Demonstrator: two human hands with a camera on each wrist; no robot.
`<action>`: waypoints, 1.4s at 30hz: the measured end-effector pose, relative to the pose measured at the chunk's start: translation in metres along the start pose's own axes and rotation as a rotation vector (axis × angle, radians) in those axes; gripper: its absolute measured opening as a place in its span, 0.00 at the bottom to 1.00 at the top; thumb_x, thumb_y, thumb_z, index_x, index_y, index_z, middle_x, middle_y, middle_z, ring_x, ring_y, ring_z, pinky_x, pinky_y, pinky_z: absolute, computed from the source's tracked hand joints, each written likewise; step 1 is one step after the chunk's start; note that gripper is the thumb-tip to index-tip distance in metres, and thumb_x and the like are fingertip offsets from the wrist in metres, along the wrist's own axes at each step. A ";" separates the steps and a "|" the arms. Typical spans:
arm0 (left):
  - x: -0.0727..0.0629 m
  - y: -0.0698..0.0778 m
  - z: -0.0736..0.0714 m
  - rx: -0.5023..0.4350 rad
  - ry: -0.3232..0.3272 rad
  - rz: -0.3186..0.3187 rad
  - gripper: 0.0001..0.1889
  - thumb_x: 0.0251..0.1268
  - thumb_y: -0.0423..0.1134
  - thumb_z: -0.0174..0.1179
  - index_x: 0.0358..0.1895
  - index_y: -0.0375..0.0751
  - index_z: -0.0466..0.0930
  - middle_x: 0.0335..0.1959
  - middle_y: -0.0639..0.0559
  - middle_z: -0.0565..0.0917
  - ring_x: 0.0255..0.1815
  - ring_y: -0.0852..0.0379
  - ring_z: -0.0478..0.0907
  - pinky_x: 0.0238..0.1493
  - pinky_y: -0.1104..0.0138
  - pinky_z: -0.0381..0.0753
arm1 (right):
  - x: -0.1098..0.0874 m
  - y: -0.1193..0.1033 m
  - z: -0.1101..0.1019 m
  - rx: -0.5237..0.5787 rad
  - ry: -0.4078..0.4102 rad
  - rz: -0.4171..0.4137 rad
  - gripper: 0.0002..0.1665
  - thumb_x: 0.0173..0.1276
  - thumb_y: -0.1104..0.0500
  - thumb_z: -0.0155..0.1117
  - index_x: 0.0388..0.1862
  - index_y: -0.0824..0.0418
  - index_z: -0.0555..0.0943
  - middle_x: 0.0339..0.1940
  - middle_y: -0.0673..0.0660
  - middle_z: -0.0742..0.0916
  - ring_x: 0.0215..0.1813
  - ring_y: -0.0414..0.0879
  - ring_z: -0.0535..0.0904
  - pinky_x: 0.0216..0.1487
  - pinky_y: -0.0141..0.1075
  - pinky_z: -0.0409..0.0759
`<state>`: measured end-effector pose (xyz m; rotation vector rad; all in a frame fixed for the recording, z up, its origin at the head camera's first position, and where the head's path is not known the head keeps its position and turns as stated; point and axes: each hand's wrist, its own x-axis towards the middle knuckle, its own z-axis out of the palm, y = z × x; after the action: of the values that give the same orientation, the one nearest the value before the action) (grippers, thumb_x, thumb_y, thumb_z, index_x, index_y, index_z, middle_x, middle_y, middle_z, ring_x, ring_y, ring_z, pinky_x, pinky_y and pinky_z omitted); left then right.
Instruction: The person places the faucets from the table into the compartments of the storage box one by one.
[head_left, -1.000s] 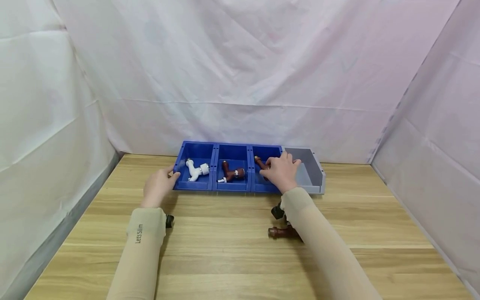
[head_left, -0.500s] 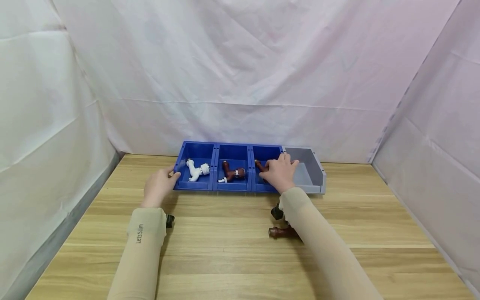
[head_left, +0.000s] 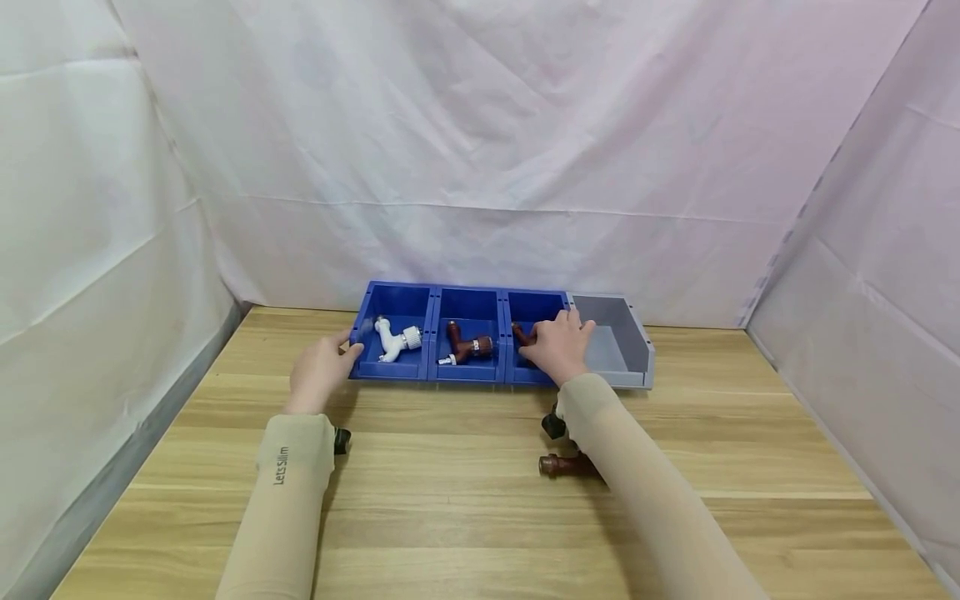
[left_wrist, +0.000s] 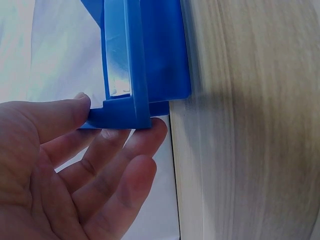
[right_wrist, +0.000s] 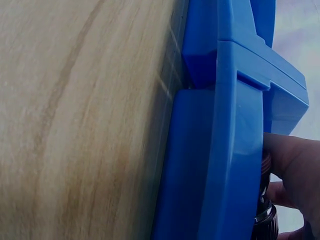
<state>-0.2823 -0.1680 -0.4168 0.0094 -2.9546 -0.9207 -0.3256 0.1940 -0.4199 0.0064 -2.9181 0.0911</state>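
My left hand point(head_left: 318, 371) holds the left wall of the leftmost blue bin point(head_left: 390, 372), thumb on one side and fingers on the other. A white tap point(head_left: 393, 339) lies in that bin. The middle blue bin point(head_left: 467, 374) contains a brown tap point(head_left: 468, 345) with a silvery outlet. Inside the third blue bin point(head_left: 528, 302), my right hand point(head_left: 561, 346) grips another brown tap point(head_left: 521, 335), largely covered by the hand. In the right wrist view, its dark ribbed end point(right_wrist: 266, 222) shows beside the fingers, behind the bin's front wall.
A grey bin point(head_left: 611, 354) adjoins the blue row on the right. One more brown tap point(head_left: 562, 465) lies on the wooden table point(head_left: 435, 508), partly hidden under the right forearm. White cloth point(head_left: 465, 150) hangs behind and at both sides.
My right hand has shifted slightly, and the brown tap in it sits a little lower in the third bin. My left hand keeps its hold on the leftmost bin.
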 end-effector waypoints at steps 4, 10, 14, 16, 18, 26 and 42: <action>-0.001 0.001 -0.001 0.000 -0.008 -0.007 0.28 0.75 0.50 0.49 0.72 0.39 0.64 0.53 0.34 0.80 0.46 0.41 0.77 0.34 0.54 0.74 | 0.000 -0.001 0.001 -0.011 -0.012 0.007 0.16 0.57 0.40 0.70 0.33 0.50 0.86 0.40 0.61 0.76 0.51 0.60 0.63 0.52 0.60 0.54; 0.000 0.001 -0.001 -0.002 -0.003 -0.012 0.28 0.75 0.49 0.49 0.72 0.39 0.64 0.51 0.35 0.80 0.45 0.42 0.77 0.33 0.56 0.73 | 0.000 -0.002 0.002 -0.021 -0.012 0.004 0.17 0.57 0.40 0.70 0.33 0.50 0.86 0.41 0.62 0.76 0.52 0.61 0.62 0.52 0.60 0.55; 0.001 0.001 0.000 0.000 -0.002 -0.013 0.28 0.75 0.49 0.49 0.72 0.40 0.64 0.51 0.35 0.80 0.45 0.42 0.77 0.34 0.55 0.73 | 0.000 -0.001 0.004 -0.019 -0.016 0.008 0.16 0.57 0.40 0.70 0.32 0.50 0.85 0.41 0.62 0.77 0.54 0.62 0.61 0.52 0.60 0.55; 0.001 0.002 0.000 0.000 -0.003 -0.014 0.28 0.75 0.49 0.49 0.72 0.40 0.64 0.52 0.35 0.80 0.45 0.42 0.77 0.34 0.55 0.73 | 0.000 0.000 0.004 -0.018 -0.019 0.009 0.16 0.57 0.40 0.71 0.32 0.50 0.86 0.41 0.62 0.77 0.55 0.61 0.61 0.52 0.59 0.54; 0.001 0.002 0.000 -0.003 -0.003 -0.014 0.28 0.75 0.49 0.49 0.72 0.40 0.64 0.52 0.35 0.80 0.45 0.42 0.77 0.33 0.56 0.73 | 0.000 0.000 0.004 -0.023 -0.026 0.010 0.16 0.57 0.40 0.71 0.32 0.50 0.86 0.42 0.62 0.77 0.56 0.62 0.61 0.52 0.59 0.54; 0.002 0.001 0.000 -0.010 0.000 -0.011 0.27 0.75 0.48 0.49 0.72 0.40 0.64 0.52 0.34 0.80 0.45 0.41 0.77 0.33 0.56 0.73 | 0.002 0.000 0.005 -0.066 -0.046 0.018 0.19 0.58 0.38 0.70 0.36 0.51 0.86 0.45 0.62 0.79 0.59 0.62 0.61 0.55 0.61 0.54; 0.000 0.001 0.000 -0.008 -0.002 -0.031 0.27 0.75 0.49 0.49 0.72 0.41 0.65 0.52 0.35 0.80 0.45 0.42 0.78 0.33 0.56 0.73 | 0.004 -0.002 0.004 -0.104 -0.083 0.003 0.23 0.57 0.36 0.70 0.24 0.54 0.81 0.43 0.62 0.81 0.63 0.63 0.60 0.59 0.64 0.52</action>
<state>-0.2825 -0.1679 -0.4161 0.0538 -2.9609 -0.9366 -0.3301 0.1917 -0.4232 -0.0122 -3.0017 -0.0621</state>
